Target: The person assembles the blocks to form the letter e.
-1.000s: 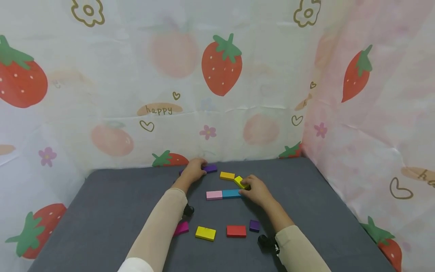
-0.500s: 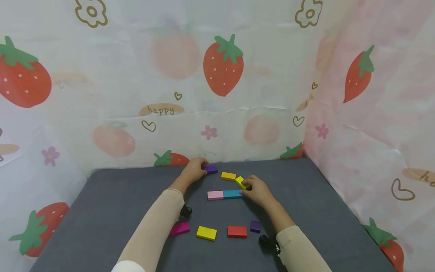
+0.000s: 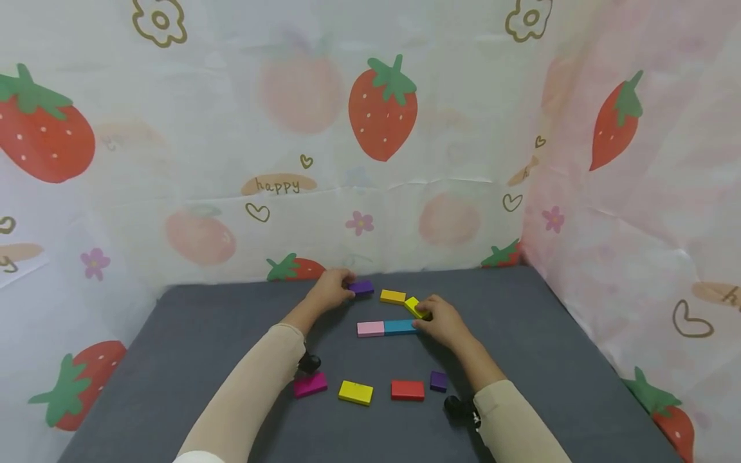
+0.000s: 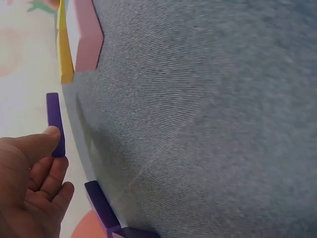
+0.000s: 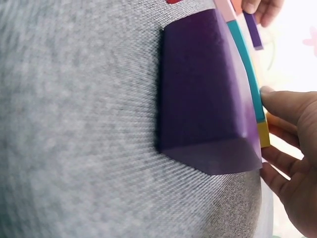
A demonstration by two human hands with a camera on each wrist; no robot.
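Note:
My left hand pinches a purple block between thumb and fingers at the far side of the table, and a gap shows under the block in the left wrist view. To the right, my right hand grips a yellow block set at a slant. Its thumb lies close to the right end of a blue block, which sits end to end with a pink block. An orange-yellow block lies beside the slanted one. Part of the yellow block is hidden by my right fingers.
Nearer on the grey cloth lie a magenta block, another yellow block, a red block and a small purple block. Below my left hand, dark purple blocks lie near the patterned backdrop.
My left forearm has swung slightly left, uncovering more of the magenta block. A purple block behind my left hand has gone out of sight in the head view. My right hand stays almost still.

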